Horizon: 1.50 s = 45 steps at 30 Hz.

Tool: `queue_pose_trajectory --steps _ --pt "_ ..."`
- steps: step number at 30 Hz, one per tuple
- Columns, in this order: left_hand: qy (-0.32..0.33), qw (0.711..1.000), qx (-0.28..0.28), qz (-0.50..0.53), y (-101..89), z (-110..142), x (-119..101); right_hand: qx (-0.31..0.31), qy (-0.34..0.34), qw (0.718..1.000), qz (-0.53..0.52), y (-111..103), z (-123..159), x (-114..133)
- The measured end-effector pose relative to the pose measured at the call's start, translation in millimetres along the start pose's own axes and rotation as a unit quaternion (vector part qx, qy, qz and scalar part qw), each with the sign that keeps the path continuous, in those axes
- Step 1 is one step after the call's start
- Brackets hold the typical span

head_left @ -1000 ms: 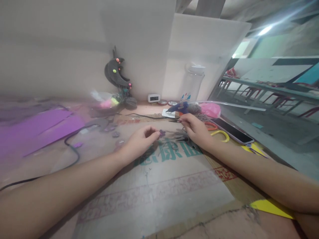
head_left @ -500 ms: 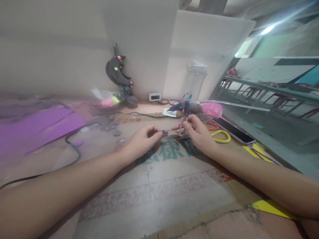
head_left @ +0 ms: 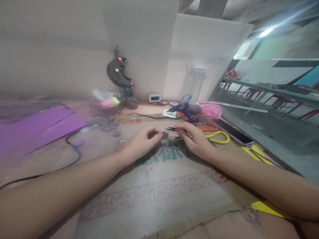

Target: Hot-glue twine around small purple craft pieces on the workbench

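Note:
Between thumb and forefinger of my left hand (head_left: 147,139) is a small dark purple piece (head_left: 164,134), flower-like but too blurred to make out fully. My right hand (head_left: 194,137) is closed around a small pair of scissors (head_left: 171,128). Their dark, pointed blades stick out to the left, slightly parted, just above and beside the purple piece. My fingers hide the handles. Both hands are over a cardboard sheet (head_left: 154,186) with green lettering, covered in clear film.
Behind my right hand lie a blue glue gun (head_left: 183,109), yellow-handled scissors (head_left: 221,136), orange-handled scissors (head_left: 208,126) and a phone (head_left: 234,131). A clear bottle (head_left: 195,83) and a small digital clock (head_left: 155,97) stand at the back. Purple sheets (head_left: 50,127) and a black cord (head_left: 78,151) lie left.
My right hand has turned the small scissors so the blades point left toward the purple piece; the pink handle that showed before is now covered. My left hand has stayed in place.

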<state>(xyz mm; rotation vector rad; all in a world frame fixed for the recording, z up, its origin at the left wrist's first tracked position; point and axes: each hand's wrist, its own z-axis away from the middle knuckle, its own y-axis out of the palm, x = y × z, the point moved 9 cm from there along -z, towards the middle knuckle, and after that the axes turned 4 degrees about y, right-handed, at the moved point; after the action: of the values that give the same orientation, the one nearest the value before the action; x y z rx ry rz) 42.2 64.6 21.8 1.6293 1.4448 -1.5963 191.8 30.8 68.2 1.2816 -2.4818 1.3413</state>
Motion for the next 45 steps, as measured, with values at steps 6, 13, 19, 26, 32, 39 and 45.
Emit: queue_pose_trajectory --steps 6,13,19,26,32,39,45 --pt "-0.006 1.000 0.010 0.009 2.5 1.0 -0.4 0.015 0.000 0.999 0.030 1.3 -6.2 -5.6" --pt "0.001 1.000 0.011 -0.014 2.1 1.4 -0.9 0.023 -0.002 0.998 0.053 4.8 -5.8 -5.9" --pt "0.002 1.000 0.015 -0.013 2.6 2.4 -3.8 0.018 0.009 0.997 0.076 3.0 -5.6 -9.2" --pt "0.014 0.999 0.015 -0.030 2.3 1.8 -5.5 0.027 -0.003 0.995 0.098 4.1 -5.9 -9.4" --pt "0.006 1.000 0.020 -0.014 3.6 2.9 -6.0 0.018 -0.044 0.994 0.102 0.9 -3.6 0.7" --pt "-0.001 1.000 0.024 -0.007 4.7 3.4 -4.3 0.015 -0.050 0.993 0.108 -0.6 -3.3 1.5" --pt "0.007 1.000 0.018 -0.022 3.0 3.7 -5.6 0.021 -0.059 0.991 0.116 -0.2 -3.6 3.5"
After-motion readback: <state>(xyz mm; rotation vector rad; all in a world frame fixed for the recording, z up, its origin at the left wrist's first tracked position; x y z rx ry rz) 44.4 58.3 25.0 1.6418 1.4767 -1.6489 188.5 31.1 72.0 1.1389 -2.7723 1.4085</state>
